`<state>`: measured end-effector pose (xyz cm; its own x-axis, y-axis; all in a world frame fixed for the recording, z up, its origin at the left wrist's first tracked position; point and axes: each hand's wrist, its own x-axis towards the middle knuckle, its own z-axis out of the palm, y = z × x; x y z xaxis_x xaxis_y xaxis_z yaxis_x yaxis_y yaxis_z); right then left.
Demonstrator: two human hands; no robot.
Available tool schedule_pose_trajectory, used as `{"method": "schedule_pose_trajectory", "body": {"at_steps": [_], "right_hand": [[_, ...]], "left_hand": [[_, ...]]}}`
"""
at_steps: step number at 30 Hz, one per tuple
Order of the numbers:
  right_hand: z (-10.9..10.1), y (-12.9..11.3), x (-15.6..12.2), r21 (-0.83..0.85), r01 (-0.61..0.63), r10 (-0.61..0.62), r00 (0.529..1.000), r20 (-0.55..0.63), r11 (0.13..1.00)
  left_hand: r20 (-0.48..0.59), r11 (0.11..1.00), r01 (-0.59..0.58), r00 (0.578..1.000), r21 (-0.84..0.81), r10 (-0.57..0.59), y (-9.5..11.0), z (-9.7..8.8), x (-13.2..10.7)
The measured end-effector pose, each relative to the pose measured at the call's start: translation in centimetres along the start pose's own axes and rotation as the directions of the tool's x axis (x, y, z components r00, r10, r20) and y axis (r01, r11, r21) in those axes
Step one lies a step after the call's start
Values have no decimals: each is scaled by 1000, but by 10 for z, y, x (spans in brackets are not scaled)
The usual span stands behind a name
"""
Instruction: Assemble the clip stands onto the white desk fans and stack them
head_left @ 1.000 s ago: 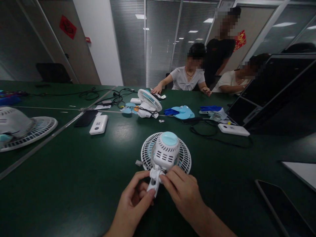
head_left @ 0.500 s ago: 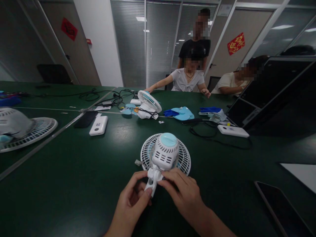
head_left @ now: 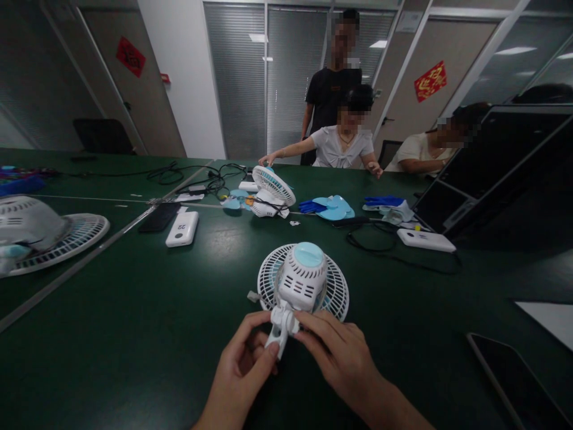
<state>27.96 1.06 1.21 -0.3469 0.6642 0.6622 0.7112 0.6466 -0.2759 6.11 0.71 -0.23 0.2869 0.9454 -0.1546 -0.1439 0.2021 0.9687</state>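
A small white fan [head_left: 301, 285] with a light-blue cap lies grille-down on the dark green table in front of me. From its motor housing a white bracket [head_left: 277, 334] with a hinge joint points toward me. My left hand [head_left: 246, 358] is closed around this bracket, thumb on its near end and index finger by the joint. On the other side, my right hand [head_left: 338, 352] pinches a small white knob [head_left: 293, 325] at the joint, partly hidden by the fingertips. A short pale connector [head_left: 253, 296] lies beside the grille's left edge.
Another fan [head_left: 274, 190] stands tilted across the table under a co-worker's hand [head_left: 267, 158]. Blue fan blades [head_left: 336, 208], gloves [head_left: 389, 206], black cables and white power banks [head_left: 182, 229] lie around. A phone [head_left: 514, 376] is at right, another fan [head_left: 40, 230] at left.
My hands keep their grip on the bracket and knob with hardly any movement. The standing person has shifted left, and the view has moved slightly.
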Motion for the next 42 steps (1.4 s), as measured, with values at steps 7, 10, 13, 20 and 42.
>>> {"method": "schedule_pose_trajectory", "body": {"at_steps": [7,10,13,20,42], "right_hand": [[9,-9,6,47,-117,118,993,-15,992],[2,-6,3,108,-119,120,993,-8,987],[-4,1,1,102,-21,16,999,45,995],[3,1,9,56,-22,22,1000,0,998],[6,-3,10,63,-72,73,997,-22,995]], "left_hand": [[8,1000,-20,1000,6,20,1,-1,0],[14,1000,-22,1000,-4,22,0,-2,0],[7,1000,-28,1000,-9,28,0,-1,2],[-1,999,-25,1000,27,25,0,0,-1],[1,998,-60,998,-15,60,-3,1,0]]}}
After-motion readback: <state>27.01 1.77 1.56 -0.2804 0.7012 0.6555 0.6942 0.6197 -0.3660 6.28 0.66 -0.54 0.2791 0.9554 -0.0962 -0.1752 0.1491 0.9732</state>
